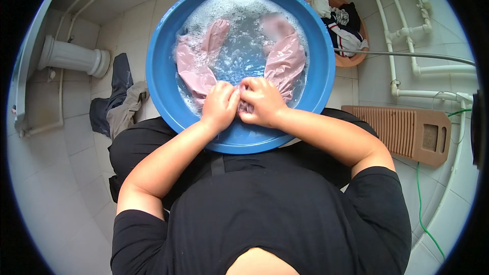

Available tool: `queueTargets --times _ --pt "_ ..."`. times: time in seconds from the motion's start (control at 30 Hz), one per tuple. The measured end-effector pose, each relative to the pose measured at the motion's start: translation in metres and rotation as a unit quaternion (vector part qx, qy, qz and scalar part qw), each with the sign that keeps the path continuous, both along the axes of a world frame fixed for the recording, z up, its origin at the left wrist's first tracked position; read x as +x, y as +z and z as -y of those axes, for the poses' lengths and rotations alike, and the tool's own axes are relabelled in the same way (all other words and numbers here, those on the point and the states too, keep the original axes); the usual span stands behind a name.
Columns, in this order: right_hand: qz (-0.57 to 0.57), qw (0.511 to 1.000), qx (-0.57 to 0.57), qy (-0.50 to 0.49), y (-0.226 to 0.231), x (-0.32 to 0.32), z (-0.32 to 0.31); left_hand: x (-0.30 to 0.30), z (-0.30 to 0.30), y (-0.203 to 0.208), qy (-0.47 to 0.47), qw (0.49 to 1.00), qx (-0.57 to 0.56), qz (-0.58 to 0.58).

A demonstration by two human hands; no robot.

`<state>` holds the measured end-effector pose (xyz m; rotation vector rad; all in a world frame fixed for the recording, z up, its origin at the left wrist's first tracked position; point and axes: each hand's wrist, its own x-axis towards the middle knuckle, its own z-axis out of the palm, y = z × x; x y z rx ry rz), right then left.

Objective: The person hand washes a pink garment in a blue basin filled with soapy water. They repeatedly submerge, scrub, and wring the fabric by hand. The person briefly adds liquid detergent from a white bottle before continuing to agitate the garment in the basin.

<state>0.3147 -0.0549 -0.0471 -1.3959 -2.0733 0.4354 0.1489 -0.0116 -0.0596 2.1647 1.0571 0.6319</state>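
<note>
A wet pink garment lies in soapy water inside a large blue basin. Its two long ends, like sleeves or trouser legs, spread up the left and right sides of the basin. At the near side of the basin my left hand is closed on a bunched part of the cloth. My right hand grips the same part, its curled fingers pressed against my left hand. White suds gather thickest along the far side of the water.
An orange-brown basin with black and white clothes stands at the far right. A brown washboard lies at right, near white pipes and a green hose. Dark and grey clothes lie on the floor at left, by a white pedestal.
</note>
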Motion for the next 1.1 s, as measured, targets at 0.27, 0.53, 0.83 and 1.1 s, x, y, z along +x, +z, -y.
queueTargets --times 0.27,0.53,0.83,1.1 --pt "0.012 0.97 -0.213 -0.114 -0.01 -0.01 -0.063 0.003 -0.067 -0.023 0.126 0.973 -0.175 -0.086" --pt "0.095 0.99 -0.075 0.071 -0.032 0.09 -0.042 -0.055 -0.08 0.066 -0.061 0.911 -0.17 -0.37" --pt "-0.032 0.994 -0.076 0.074 0.052 0.014 -0.041 0.003 -0.046 0.077 -0.124 0.954 -0.154 -0.227" --pt "0.059 0.99 -0.091 -0.089 -0.006 0.066 -0.046 -0.024 -0.059 0.101 -0.095 0.704 -0.485 0.509"
